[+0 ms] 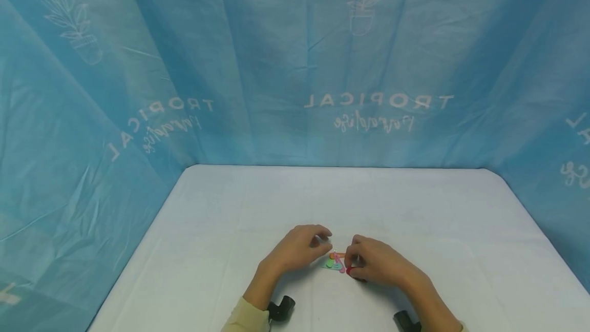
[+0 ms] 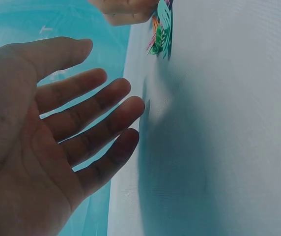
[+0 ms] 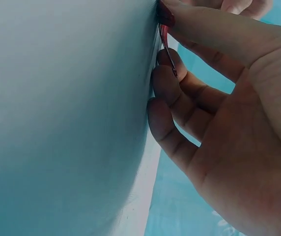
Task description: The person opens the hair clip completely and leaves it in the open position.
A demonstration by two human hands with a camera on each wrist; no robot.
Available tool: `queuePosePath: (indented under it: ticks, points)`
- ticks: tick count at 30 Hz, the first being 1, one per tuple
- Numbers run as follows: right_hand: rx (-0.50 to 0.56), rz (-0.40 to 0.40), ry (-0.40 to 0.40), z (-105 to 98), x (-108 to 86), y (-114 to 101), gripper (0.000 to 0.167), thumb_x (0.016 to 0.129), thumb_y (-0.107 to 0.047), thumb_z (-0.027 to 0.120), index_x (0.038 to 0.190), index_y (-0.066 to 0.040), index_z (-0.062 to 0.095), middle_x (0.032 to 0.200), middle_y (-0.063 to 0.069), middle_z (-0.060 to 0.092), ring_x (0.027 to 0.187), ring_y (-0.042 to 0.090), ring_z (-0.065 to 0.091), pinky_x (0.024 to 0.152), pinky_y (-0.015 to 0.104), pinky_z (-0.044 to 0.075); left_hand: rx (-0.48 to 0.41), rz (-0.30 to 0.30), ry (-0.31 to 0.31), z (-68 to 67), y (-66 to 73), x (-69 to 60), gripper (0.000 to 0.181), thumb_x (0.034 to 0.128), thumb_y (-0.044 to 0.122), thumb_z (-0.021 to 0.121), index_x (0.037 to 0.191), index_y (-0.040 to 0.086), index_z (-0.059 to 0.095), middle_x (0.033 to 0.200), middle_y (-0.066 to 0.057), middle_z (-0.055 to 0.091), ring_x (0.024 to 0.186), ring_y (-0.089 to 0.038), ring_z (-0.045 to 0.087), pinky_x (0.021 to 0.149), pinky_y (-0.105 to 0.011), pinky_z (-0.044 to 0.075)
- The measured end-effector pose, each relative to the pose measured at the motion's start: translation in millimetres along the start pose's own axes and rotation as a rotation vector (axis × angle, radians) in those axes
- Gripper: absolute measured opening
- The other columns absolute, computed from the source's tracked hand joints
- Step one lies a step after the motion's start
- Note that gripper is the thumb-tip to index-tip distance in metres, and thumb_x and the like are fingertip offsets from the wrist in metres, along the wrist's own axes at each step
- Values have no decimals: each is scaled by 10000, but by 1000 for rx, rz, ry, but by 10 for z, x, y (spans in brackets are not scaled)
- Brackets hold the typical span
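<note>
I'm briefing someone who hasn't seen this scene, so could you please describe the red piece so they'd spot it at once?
Start at the white table and find the person's right hand. The small red piece is at that hand's thumb, just right of a colourful cluster in the head view. Its deep red sets it apart from that cluster's green, pink and orange.

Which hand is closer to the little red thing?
Right. The right hand holds the little red thing; the left hand is off to its left, past the colourful pieces.
</note>
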State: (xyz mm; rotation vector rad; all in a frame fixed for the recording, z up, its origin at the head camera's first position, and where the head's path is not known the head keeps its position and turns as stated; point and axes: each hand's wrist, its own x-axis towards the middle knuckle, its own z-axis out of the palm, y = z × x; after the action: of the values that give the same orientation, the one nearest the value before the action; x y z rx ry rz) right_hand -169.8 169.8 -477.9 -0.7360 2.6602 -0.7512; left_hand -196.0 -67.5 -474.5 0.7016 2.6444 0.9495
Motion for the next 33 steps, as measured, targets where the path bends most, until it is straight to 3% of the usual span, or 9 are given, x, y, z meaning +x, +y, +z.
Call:
queuePosePath:
  ticks: [6, 15, 26, 33]
  points:
    - [52, -31, -24, 4, 2, 19, 186, 877, -198, 778, 823, -294, 628, 783, -153, 548, 701, 29, 495, 632, 248, 430, -3, 6, -6, -1, 5, -5, 321, 972, 359, 647, 1231, 177, 694, 1099, 100, 711, 944, -13, 643, 855, -287, 534]
    - [197, -63, -44, -19, 7, 96, 147, 916, -92, 671, 893, -237, 677, 770, -114, 625, 654, 35, 557, 615, 252, 483, -2, 10, -6, 6, 8, 3, 323, 970, 367, 643, 1227, 178, 696, 1094, 106, 713, 946, -8, 639, 870, -288, 530]
    - [286, -95, 27, -98, -11, 83, 114, 933, -106, 679, 1010, -190, 665, 848, -74, 652, 731, 67, 572, 674, 254, 505, -82, 53, -28, -1, 35, 5, 321, 978, 372, 634, 1203, 153, 702, 1094, 106, 707, 945, -6, 640, 832, -254, 531]
    - [272, -106, 164, -136, -18, 54, 122, 936, -130, 701, 1046, -157, 656, 814, -115, 613, 721, 48, 568, 666, 243, 510, -189, 90, -64, 3, 88, -12, 284, 984, 389, 626, 1155, 182, 717, 1070, 120, 709, 933, -27, 650, 815, -254, 531]
